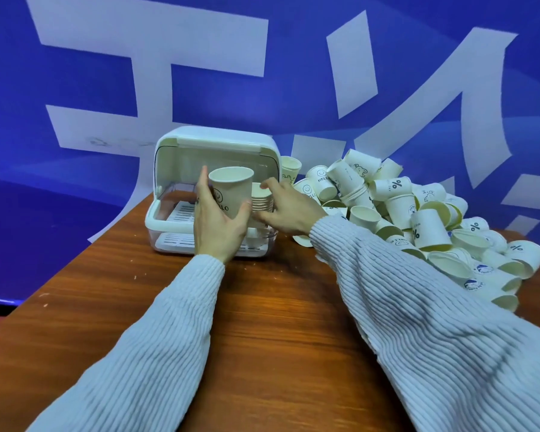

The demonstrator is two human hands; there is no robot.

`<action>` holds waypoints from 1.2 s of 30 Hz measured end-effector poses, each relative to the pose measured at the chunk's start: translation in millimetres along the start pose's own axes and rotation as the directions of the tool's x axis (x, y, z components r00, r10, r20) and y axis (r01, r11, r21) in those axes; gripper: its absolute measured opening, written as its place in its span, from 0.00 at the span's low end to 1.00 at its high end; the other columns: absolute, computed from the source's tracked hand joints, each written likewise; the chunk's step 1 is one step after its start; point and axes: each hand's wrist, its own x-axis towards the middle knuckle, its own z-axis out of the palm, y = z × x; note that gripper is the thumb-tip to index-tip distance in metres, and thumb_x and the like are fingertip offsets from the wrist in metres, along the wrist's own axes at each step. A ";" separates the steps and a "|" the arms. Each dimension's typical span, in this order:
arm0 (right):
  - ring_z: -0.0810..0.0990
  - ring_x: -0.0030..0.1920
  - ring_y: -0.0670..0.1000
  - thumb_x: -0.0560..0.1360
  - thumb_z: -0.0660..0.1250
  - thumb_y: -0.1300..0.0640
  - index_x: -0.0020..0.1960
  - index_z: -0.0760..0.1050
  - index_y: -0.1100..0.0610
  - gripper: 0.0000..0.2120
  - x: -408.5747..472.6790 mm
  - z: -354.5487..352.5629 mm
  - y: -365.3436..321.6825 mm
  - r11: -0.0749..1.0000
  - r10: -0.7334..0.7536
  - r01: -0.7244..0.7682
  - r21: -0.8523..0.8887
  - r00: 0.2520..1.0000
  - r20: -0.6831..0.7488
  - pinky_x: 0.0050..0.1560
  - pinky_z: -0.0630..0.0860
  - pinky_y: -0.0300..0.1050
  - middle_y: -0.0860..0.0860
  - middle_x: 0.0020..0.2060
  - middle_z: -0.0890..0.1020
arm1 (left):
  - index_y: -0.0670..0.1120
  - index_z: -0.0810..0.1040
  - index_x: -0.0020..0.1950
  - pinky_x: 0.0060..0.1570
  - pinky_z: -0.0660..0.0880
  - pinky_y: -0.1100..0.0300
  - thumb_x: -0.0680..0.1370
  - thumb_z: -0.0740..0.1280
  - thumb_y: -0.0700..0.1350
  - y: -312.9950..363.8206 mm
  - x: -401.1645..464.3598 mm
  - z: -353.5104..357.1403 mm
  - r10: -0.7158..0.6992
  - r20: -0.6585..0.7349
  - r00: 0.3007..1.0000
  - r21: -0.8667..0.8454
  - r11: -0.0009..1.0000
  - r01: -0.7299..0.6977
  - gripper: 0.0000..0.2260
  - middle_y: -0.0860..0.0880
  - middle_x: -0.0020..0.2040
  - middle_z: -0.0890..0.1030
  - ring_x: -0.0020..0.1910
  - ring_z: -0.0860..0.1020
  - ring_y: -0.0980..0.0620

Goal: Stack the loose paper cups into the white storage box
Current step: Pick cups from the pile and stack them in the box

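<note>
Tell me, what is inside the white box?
Inside the box a stack of cups stands on a slatted tray. The hands and the held cup hide the stack's base.

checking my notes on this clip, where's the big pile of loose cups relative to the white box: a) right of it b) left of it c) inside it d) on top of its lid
a: the pile of loose cups lies on the wooden table to the right of the white storage box, while the left hand holds a single cup in front of the box opening.
</note>
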 end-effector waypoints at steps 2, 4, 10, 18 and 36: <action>0.77 0.67 0.58 0.78 0.64 0.37 0.76 0.62 0.49 0.32 -4.6 -4.3 2.7 0.995 0.009 0.002 0.095 0.993 -0.120 0.63 0.75 0.57 0.54 0.73 0.73 | 0.55 0.49 0.82 0.73 0.68 0.46 0.75 0.74 0.50 8.1 10.1 -1.0 0.023 -0.004 1.000 -0.011 1.000 -0.023 0.43 0.46 0.77 0.66 0.74 0.67 0.46; 0.79 0.64 0.56 0.79 0.63 0.37 0.77 0.62 0.48 0.31 -8.7 -10.0 7.9 0.987 0.037 -0.003 0.161 0.977 -0.210 0.62 0.76 0.58 0.52 0.71 0.75 | 0.57 0.51 0.80 0.67 0.74 0.43 0.73 0.75 0.51 16.0 23.3 -0.7 0.052 -0.024 0.998 -0.019 0.998 -0.053 0.43 0.44 0.72 0.71 0.68 0.73 0.42; 0.80 0.58 0.53 0.81 0.63 0.38 0.73 0.67 0.49 0.25 -22.3 -15.1 30.0 0.979 0.070 -0.013 0.204 0.959 -0.274 0.59 0.77 0.54 0.50 0.60 0.81 | 0.52 0.62 0.76 0.65 0.74 0.49 0.72 0.78 0.48 31.0 58.9 17.0 0.165 0.020 0.986 0.086 0.982 -0.167 0.38 0.47 0.69 0.73 0.65 0.74 0.46; 0.80 0.57 0.50 0.79 0.61 0.38 0.68 0.73 0.47 0.21 -33.6 -7.7 69.2 0.982 0.138 -0.098 0.161 0.956 -0.259 0.56 0.78 0.54 0.46 0.56 0.83 | 0.46 0.66 0.75 0.65 0.70 0.45 0.76 0.70 0.57 6.9 53.7 36.9 0.130 0.217 0.967 0.464 0.858 -0.219 0.32 0.42 0.68 0.72 0.67 0.73 0.41; 0.82 0.56 0.58 0.80 0.62 0.53 0.61 0.81 0.46 0.13 -41.5 9.8 95.5 0.951 0.042 -0.107 -0.290 0.974 -0.221 0.51 0.78 0.54 0.49 0.54 0.84 | 0.48 0.70 0.75 0.77 0.56 0.42 0.81 0.52 0.64 -8.0 19.0 29.2 0.325 0.293 0.899 0.525 0.731 -0.436 0.29 0.46 0.76 0.70 0.81 0.56 0.46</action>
